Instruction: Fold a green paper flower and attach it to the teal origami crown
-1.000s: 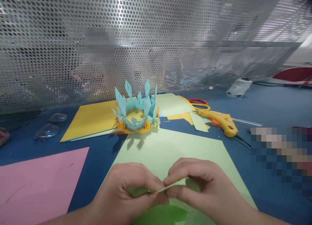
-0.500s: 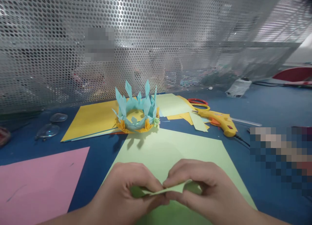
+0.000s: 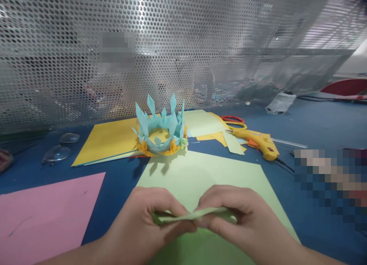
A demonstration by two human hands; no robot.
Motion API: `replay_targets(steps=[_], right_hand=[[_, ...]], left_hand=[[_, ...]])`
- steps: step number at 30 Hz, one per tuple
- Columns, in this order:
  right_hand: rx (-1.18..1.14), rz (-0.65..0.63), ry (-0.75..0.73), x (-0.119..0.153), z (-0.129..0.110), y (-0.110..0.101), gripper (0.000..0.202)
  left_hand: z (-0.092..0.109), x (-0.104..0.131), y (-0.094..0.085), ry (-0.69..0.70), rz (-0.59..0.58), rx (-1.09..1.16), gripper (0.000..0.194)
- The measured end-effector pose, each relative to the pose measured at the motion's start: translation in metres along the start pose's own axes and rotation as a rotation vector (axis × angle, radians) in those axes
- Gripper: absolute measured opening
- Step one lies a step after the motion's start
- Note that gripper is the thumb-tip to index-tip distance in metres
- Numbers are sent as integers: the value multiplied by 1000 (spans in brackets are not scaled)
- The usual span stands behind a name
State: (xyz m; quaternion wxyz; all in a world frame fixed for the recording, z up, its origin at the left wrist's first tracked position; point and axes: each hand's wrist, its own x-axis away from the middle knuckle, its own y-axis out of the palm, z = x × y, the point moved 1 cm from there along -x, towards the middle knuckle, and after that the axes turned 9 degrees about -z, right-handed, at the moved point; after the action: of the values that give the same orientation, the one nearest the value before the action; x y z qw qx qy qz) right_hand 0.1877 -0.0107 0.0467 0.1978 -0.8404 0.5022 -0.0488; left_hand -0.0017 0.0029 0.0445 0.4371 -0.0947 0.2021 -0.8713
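A small piece of light green paper [image 3: 183,217] is pinched between my two hands, seen nearly edge-on and slightly curved. My left hand [image 3: 149,219] grips its left part with thumb above and fingers below. On the other side, my right hand [image 3: 237,215] holds it the same way, the fingertips of both hands meeting near the middle. Beneath them lies a large light green sheet [image 3: 229,171] on the blue table. Just beyond that sheet stands a light blue paper crown [image 3: 163,146] with pointed tips and orange paper flowers around its base.
Yellow sheets [image 3: 109,137] lie behind the crown, and a pink sheet [image 3: 51,207] at left near a pair of glasses [image 3: 57,154]. Right of the crown are paper scraps [image 3: 233,142], scissors [image 3: 236,124] and a yellow glue gun [image 3: 258,142]. A perforated metal screen [image 3: 183,47] borders the back.
My hands have risen slightly and tilted the green paper, which now looks flatter and more edge-on. Both keep hold of it; the things on the table stay put.
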Motion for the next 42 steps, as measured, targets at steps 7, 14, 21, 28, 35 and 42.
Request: replay_targets(steps=[7,14,21,28,35,42], right_hand=[[9,28,87,-4,-1,3,15],[-30,52,77,-2,-2,3,24],[-72,77,25,2,-1,3,29],[-116,82,21,1,1,4,27],[-82,67,41,-2,-2,0,29],[-242,115,148,-1,1,4,21]], left_hand=[[-2,1,2,-48,-20,-99,10],[-3,1,2,-82,16,28,6],[2,-2,2,-82,43,78,10],[2,4,2,-33,43,36,8],[1,1,1,-50,68,86,9],[1,1,3,-129,114,122,6]])
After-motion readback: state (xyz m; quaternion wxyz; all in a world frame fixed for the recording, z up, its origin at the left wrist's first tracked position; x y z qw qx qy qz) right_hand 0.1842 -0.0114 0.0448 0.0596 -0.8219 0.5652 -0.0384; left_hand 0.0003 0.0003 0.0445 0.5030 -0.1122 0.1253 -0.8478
